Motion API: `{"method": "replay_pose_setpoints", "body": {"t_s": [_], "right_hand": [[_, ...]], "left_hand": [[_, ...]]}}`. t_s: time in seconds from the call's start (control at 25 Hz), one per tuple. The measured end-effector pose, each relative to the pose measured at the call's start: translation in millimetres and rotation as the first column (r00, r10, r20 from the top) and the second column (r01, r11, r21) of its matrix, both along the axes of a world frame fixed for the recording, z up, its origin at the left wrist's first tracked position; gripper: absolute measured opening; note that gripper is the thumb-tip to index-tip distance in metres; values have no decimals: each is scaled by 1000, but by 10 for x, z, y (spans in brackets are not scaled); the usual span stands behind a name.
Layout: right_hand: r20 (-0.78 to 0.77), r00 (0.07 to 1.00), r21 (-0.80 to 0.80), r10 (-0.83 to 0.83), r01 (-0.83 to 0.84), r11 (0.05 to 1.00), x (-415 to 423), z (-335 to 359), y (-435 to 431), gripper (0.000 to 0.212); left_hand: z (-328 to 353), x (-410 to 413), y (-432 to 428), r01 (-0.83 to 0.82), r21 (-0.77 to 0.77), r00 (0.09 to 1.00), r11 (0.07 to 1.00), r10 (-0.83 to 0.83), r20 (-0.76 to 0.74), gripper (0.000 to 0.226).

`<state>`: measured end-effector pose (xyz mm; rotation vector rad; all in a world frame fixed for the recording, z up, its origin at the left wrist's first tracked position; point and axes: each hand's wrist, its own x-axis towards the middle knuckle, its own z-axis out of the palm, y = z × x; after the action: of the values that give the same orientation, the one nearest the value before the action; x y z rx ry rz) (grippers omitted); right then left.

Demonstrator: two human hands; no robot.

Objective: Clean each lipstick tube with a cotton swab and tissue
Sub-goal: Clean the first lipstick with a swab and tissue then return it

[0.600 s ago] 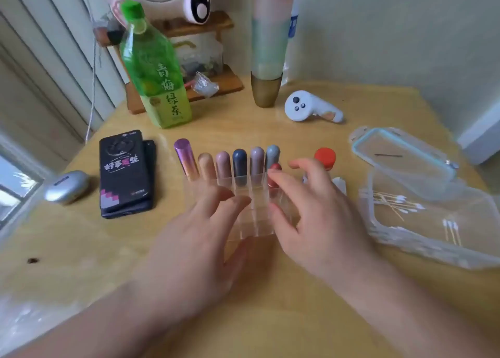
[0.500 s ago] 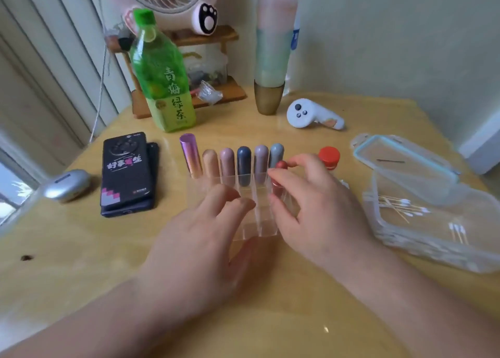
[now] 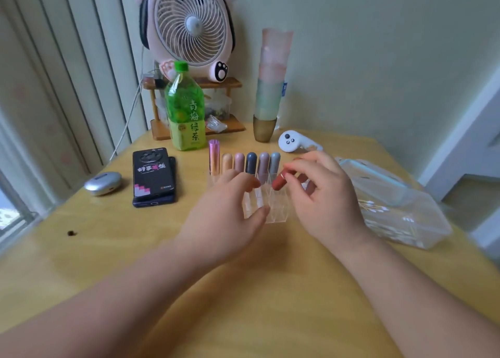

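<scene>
The left hand [image 3: 230, 217] lies across the clear organiser [image 3: 266, 209], fingers fairly straight on top and thumb against its near wall, bracing it rather than gripping. If that pressure slips, I'd expect the light rack to skid or tip and knock over the row of lipstick tubes [image 3: 244, 163] standing along its back.

Just to the right, the right hand [image 3: 324, 195] pinches the red lipstick [image 3: 280, 181] between thumb and fingertips. The tube is tilted, its lower end just over the organiser's right-hand slots. It's a narrow fingertip hold on a smooth tube, so a snag on the slot wall could twist it loose and send it rolling.

Further right, the cotton swabs [image 3: 374, 209] sit in an open clear box [image 3: 422, 230] near that wrist, where a careless elbow could shove it. I can't spot a tissue anywhere.

The tabletop [image 3: 108, 249] is yellowish wood with one dark speck. It carries a silver case [image 3: 102, 183], a black phone [image 3: 153, 177], a green tea bottle [image 3: 185, 111], a small wooden shelf [image 3: 194, 129] with a pink fan [image 3: 190, 27] on top, stacked cups [image 3: 272, 87] and a white controller [image 3: 293, 141]. Blinds hang at the left, a pale wall stands behind and white trim shows at the right.
</scene>
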<state>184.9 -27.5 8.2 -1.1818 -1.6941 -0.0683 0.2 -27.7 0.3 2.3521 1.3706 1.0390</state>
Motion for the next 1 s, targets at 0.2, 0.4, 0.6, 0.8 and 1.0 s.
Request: {"method": "replay_pose_setpoints", "body": {"t_s": [0.2,0.4,0.6,0.8,1.0], "right_hand": [[-274,944,-281,187,-264,923,10,-91,-510,43],[-600,768,-325,221,-488,810,35,-293,-533,75],[-475,857,-383,199,-405,830,51,-430,-592,58],[-520,834,-383,186,-422,822,80,-484,-552,14],[-505,844,-427,178,-424,798,106,-462,-546,14]], "left_hand": [[-88,125,-126,179,-205,925,962,-94,367,28],[-326,182,-143,458,-258,779,850,-245,577,54],[-399,173,-40,545,-216,610,810,-206,765,45],[-416,211,-43,574,-330,586,749,-94,805,22],[-330,161,-77,500,-355,685,790,-109,721,20]]}}
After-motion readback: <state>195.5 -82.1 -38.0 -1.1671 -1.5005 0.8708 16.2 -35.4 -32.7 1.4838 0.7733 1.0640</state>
